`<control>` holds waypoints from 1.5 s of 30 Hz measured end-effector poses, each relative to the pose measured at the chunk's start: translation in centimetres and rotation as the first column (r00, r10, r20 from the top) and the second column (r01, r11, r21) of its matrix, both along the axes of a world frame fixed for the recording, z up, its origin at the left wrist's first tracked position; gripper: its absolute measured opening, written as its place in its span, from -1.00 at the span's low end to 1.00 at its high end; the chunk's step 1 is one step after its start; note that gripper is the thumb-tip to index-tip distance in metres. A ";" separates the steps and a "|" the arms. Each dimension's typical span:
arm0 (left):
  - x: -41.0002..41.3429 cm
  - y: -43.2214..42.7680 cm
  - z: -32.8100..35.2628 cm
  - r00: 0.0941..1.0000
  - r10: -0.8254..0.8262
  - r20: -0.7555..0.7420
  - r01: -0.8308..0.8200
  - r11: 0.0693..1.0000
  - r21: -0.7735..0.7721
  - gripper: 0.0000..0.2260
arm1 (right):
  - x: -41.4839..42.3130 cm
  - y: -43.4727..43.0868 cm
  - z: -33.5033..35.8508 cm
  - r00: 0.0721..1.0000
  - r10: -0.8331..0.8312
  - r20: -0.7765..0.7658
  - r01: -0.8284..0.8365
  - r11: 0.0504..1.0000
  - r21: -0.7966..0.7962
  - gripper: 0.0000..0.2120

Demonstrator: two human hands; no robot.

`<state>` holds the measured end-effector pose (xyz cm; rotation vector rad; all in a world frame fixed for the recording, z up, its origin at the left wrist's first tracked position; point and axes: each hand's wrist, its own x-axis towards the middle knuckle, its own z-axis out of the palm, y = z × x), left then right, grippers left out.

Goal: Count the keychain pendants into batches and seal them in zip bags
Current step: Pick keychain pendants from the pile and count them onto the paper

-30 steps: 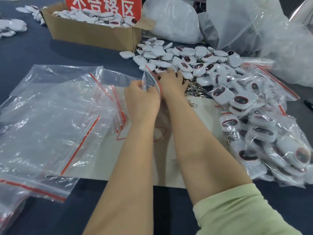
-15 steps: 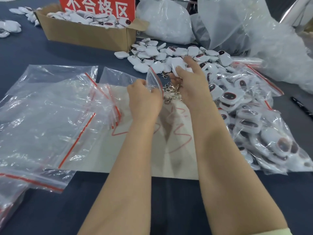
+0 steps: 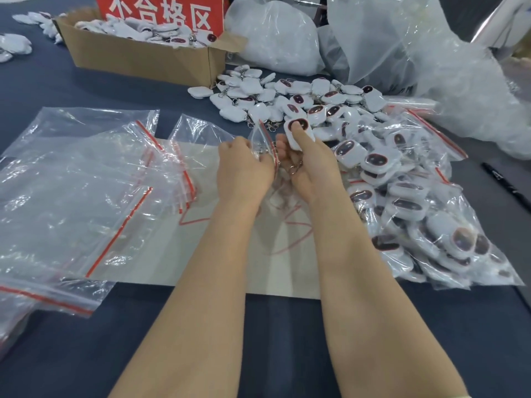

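Now my right hand (image 3: 313,160) pinches a pendant (image 3: 302,122) face-up, lengthwise away from me, while my left hand (image 3: 244,168) grips a bag (image 3: 262,135).

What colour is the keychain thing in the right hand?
The pendant is white with a dark reddish oval patch; the head view shows it.

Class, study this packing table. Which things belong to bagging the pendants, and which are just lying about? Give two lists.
Job in hand: left hand holding the open bag; right hand holding a pendant; loose pendants; empty bags; filled bags.

Lying about: box with red sign; pen; sacks; paper.
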<state>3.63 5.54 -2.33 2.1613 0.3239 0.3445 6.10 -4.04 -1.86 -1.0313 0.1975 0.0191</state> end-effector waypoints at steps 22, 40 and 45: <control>-0.1 0.0 -0.2 1.000 0.002 0.007 -0.002 1.000 0.003 -0.69 | 0.3 0.2 -0.4 0.993 0.001 0.116 0.001 1.000 -0.019 -0.83; 0.0 0.0 -0.3 1.000 0.008 0.005 -0.008 1.000 -0.004 -0.70 | 0.0 0.1 -0.4 0.977 0.108 0.182 -0.063 0.970 -0.235 -0.75; -0.1 -0.1 -0.3 1.000 0.009 0.002 -0.009 1.000 -0.005 -0.69 | 0.0 0.3 -0.2 0.987 0.079 0.142 -0.058 0.987 -0.150 -0.94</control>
